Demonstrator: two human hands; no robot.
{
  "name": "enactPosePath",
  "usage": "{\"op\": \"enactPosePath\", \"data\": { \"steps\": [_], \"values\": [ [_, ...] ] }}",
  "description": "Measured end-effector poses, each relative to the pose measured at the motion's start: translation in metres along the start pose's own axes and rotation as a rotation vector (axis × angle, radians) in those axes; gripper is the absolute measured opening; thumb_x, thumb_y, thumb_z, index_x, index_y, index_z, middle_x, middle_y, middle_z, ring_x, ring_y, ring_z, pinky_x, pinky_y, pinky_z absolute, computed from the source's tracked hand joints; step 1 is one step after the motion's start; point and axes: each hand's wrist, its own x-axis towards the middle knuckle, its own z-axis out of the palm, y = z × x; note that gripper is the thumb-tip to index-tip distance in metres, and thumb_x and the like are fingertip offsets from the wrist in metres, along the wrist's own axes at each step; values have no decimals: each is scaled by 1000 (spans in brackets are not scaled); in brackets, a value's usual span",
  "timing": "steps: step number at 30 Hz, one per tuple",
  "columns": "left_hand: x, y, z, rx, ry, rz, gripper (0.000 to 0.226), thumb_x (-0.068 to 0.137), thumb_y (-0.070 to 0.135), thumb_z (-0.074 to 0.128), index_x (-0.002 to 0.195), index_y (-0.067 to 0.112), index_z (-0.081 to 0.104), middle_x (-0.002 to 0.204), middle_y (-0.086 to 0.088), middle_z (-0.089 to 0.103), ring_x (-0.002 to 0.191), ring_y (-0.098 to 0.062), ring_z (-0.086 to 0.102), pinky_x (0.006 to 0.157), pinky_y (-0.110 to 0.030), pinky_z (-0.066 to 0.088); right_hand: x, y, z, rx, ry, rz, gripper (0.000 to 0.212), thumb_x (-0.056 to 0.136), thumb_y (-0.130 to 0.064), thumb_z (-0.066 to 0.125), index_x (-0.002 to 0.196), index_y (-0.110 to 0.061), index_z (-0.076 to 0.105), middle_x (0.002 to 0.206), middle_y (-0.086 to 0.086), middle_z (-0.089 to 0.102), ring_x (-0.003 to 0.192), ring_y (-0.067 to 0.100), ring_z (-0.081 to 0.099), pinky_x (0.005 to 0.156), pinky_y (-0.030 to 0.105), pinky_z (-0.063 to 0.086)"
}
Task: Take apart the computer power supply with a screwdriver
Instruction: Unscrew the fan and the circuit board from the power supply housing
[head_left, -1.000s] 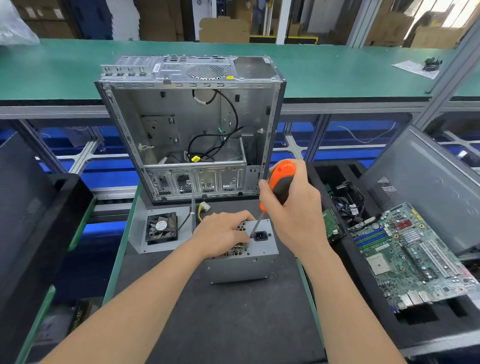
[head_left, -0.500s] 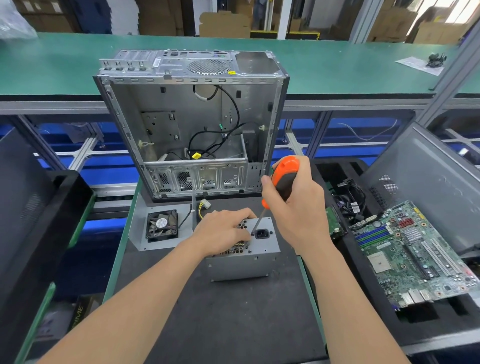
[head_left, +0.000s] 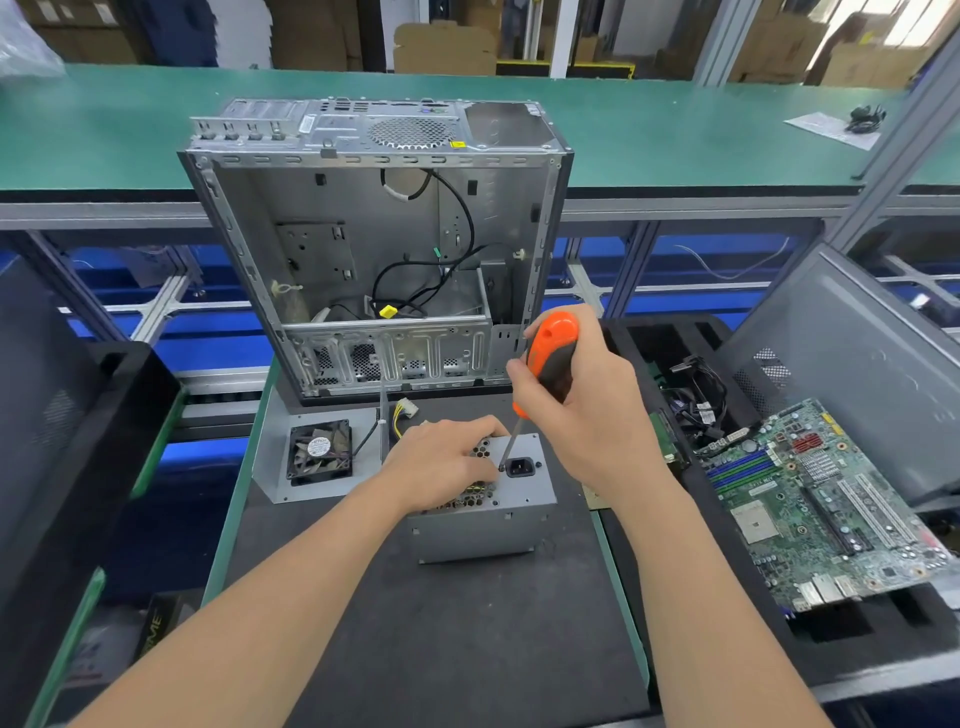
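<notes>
The grey metal power supply (head_left: 483, 530) stands on the dark work mat (head_left: 467, 649), its vented face with the black socket turned up. My left hand (head_left: 441, 462) lies flat on that face, covering much of the honeycomb vent. My right hand (head_left: 587, 410) grips the orange-and-black screwdriver (head_left: 550, 358) by its handle. The thin shaft slants down and left, and its tip touches the face just left of the socket. A cover panel with a black fan (head_left: 319, 452) lies flat to the left, joined by wires.
An open, stripped computer case (head_left: 374, 249) stands upright behind the power supply. To the right, a black foam tray (head_left: 841, 639) bears a green motherboard (head_left: 826, 499), with loose cables behind it and a grey side panel leaning there. A black bin (head_left: 67, 467) stands at the left.
The view has shifted slightly. Both hands and the screwdriver stay on the power supply's top face, with the tip at the same spot beside the socket.
</notes>
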Motion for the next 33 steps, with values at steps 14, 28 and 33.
{"op": "enactPosePath", "data": {
  "steps": [14,28,33],
  "values": [
    [-1,2,0,0,-17,3,32,77,47,54,109,48,52,62,21,58,66,-14,57,73,-37,45,4,-8,-9,-132,-59,-36,33,95,-39,71,106,-28,43,69,-10,58,64,7,57,57,19,48],
    [-3,5,-2,-15,-29,-11,33,78,47,53,110,51,53,59,7,56,70,-19,59,71,-36,43,2,-5,-11,-70,-111,-61,38,95,-36,72,117,-34,41,75,-5,62,62,14,61,56,28,52],
    [-5,5,-1,-6,-28,-7,21,80,45,53,96,53,43,61,8,54,69,-14,54,67,-37,33,9,-13,-13,-37,-265,-97,40,95,-25,67,117,-42,38,70,1,53,52,18,44,51,38,45]
  ]
}}
